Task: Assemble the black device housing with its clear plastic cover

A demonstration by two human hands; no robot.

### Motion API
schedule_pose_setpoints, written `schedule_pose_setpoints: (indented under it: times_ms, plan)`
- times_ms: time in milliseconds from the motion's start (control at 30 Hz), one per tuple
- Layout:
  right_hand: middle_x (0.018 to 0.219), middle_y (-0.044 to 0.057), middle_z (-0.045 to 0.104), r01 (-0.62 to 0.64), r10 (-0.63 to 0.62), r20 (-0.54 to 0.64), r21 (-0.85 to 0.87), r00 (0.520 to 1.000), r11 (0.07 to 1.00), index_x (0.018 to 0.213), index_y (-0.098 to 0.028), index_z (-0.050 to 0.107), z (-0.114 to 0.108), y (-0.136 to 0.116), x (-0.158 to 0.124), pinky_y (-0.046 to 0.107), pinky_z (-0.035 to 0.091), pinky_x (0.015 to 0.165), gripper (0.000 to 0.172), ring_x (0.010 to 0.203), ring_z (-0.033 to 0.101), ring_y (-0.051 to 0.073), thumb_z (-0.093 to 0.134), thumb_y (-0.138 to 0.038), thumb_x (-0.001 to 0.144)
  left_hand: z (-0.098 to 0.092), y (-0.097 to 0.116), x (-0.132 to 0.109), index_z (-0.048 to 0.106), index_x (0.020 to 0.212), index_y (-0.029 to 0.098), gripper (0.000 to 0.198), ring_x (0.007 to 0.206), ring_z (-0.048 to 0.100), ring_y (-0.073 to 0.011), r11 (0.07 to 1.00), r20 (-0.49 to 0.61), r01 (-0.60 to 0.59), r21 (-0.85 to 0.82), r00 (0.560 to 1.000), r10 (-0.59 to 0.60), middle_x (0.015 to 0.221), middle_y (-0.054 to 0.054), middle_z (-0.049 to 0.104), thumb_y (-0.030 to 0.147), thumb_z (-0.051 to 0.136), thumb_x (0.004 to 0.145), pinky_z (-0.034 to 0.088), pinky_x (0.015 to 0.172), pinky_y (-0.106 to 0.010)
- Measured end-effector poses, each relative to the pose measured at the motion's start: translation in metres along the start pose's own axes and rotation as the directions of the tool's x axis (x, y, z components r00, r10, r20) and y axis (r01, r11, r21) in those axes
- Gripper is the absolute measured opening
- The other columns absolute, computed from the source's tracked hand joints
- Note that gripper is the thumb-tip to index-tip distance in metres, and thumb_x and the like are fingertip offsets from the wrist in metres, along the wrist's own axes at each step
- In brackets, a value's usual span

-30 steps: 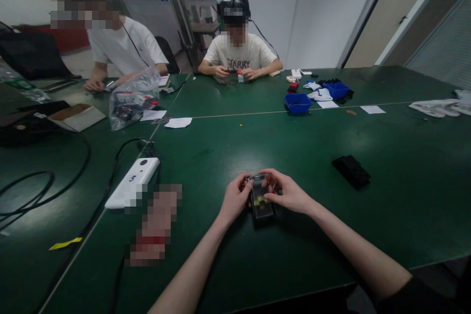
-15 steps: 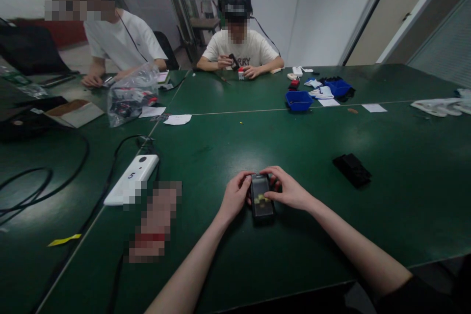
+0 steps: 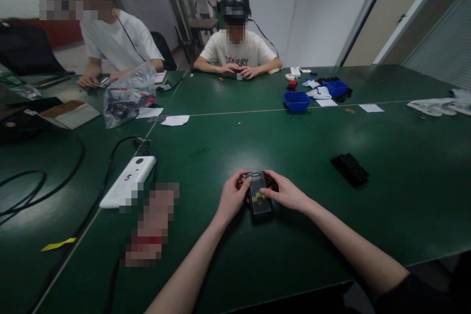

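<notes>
A small black box (image 3: 261, 208) with a glossy, see-through-looking face and yellowish shapes under it is between my two hands. It lies on or just over the green table, its far end tilted slightly left. My left hand (image 3: 236, 191) grips its left edge, thumb on the upper left of the face and fingers curled behind. My right hand (image 3: 285, 190) wraps its right side, thumb pressed on the face near the yellowish shapes. The right fingers are partly hidden behind the box. A folded black case (image 3: 350, 169) lies apart, to the right.
A white power bank-like device (image 3: 128, 181) marked 5 and black cables lie left. A clear plastic bag (image 3: 128, 95), paper slips (image 3: 175, 120) and a blue tray (image 3: 296, 101) are farther off. Two people sit across the green table (image 3: 294, 255); one person's hands (image 3: 241, 69) hold small things.
My right thumb has slid slightly left across the box face; both hands still grip it. Across the table, a person's raised hand has come down beside the other. The view has shifted slightly.
</notes>
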State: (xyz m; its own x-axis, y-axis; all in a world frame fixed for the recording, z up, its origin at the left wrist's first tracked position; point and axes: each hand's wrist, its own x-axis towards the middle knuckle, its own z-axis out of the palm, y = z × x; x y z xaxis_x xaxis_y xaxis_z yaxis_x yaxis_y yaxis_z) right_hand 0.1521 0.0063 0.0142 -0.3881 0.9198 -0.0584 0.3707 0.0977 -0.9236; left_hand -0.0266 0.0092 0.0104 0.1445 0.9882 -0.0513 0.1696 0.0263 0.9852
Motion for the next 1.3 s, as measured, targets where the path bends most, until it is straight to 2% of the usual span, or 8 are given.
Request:
schedule_pose_setpoints:
  times_ms: [267,367,433,500,633,800,1100,1300]
  plan:
    - [0.136,0.009,0.043,0.125,-0.126,-0.042,-0.016,0.991,0.992,0.139,-0.024,0.025,0.005,-0.005,0.000,0.042,0.033,0.100,0.063,0.121,0.043,0.022,0.051,-0.032,0.082,0.004,0.007,-0.002,0.051,0.104,0.016,0.037,0.060,0.056,-0.0111,0.983,0.011,0.047,-0.177,0.999,-0.046,0.075,0.002,0.049,0.039,0.058,0.074,0.053,0.048,-0.024]
    - [0.132,0.010,0.047,0.150,-0.181,-0.169,-0.181,0.969,0.972,0.137,-0.023,0.030,-0.014,-0.004,0.005,0.041,0.034,0.099,0.060,0.117,0.046,0.022,0.050,-0.028,0.081,0.005,0.007,-0.002,0.047,0.108,0.017,0.041,0.066,0.058,-0.0122,0.972,0.031,0.081,-0.221,0.997,-0.076,0.079,0.001,0.048,0.037,0.058,0.075,0.055,0.051,-0.026]
    - [0.125,0.010,0.052,0.086,-0.195,-0.295,-0.343,0.936,0.935,0.135,-0.022,0.033,-0.037,-0.002,0.010,0.040,0.038,0.094,0.059,0.109,0.051,0.022,0.049,-0.027,0.079,0.005,0.008,-0.003,0.047,0.109,0.017,0.041,0.068,0.058,-0.0124,0.970,0.030,0.094,-0.226,0.996,-0.090,0.080,0.000,0.048,0.037,0.057,0.076,0.055,0.051,-0.025]
    - [0.116,0.011,0.057,-0.069,-0.178,-0.417,-0.513,0.891,0.856,0.133,-0.020,0.035,-0.064,0.004,0.016,0.041,0.042,0.087,0.059,0.100,0.053,0.024,0.051,-0.027,0.076,0.004,0.008,-0.003,0.047,0.109,0.017,0.040,0.069,0.057,-0.0124,0.970,0.035,0.105,-0.218,0.994,-0.100,0.082,0.000,0.049,0.038,0.055,0.077,0.054,0.050,-0.024]
    - [0.103,0.017,0.061,-0.409,-0.170,-0.581,-0.723,0.796,0.556,0.120,-0.009,0.046,-0.107,0.020,0.022,0.041,0.041,0.077,0.047,0.090,0.053,0.029,0.052,-0.022,0.074,0.003,0.008,-0.002,0.049,0.108,0.016,0.039,0.068,0.057,-0.0124,0.974,0.041,0.104,-0.199,0.994,-0.098,0.082,-0.001,0.050,0.040,0.054,0.077,0.054,0.049,-0.024]
    - [0.118,0.017,0.054,-0.494,-0.249,-0.562,-0.820,0.789,0.288,0.112,-0.011,0.052,-0.119,0.042,0.020,0.040,0.037,0.077,0.034,0.094,0.048,0.030,0.042,-0.012,0.079,0.003,0.007,-0.002,0.051,0.106,0.016,0.039,0.067,0.057,-0.0122,0.976,0.044,0.098,-0.195,0.995,-0.092,0.081,-0.002,0.051,0.041,0.054,0.077,0.053,0.048,-0.023]
    - [0.133,0.022,0.041,-0.493,-0.195,-0.545,-0.830,0.815,0.261,0.110,-0.011,0.058,-0.116,0.054,0.022,0.044,0.036,0.083,0.035,0.106,0.045,0.033,0.036,-0.014,0.084,0.002,0.008,-0.003,0.051,0.106,0.015,0.036,0.068,0.056,-0.0123,0.979,0.060,0.104,-0.174,0.994,-0.095,0.082,-0.002,0.050,0.039,0.050,0.080,0.053,0.049,-0.023]
    - [0.134,0.022,0.039,-0.523,-0.211,-0.569,-0.819,0.795,0.238,0.121,-0.011,0.049,-0.122,0.033,-0.014,0.045,0.036,0.088,0.041,0.116,0.039,0.035,0.045,-0.029,0.084,0.001,0.007,-0.002,0.053,0.103,0.015,0.036,0.067,0.057,-0.0127,0.978,0.060,0.105,-0.183,0.994,-0.095,0.081,-0.003,0.052,0.041,0.052,0.079,0.053,0.049,-0.024]
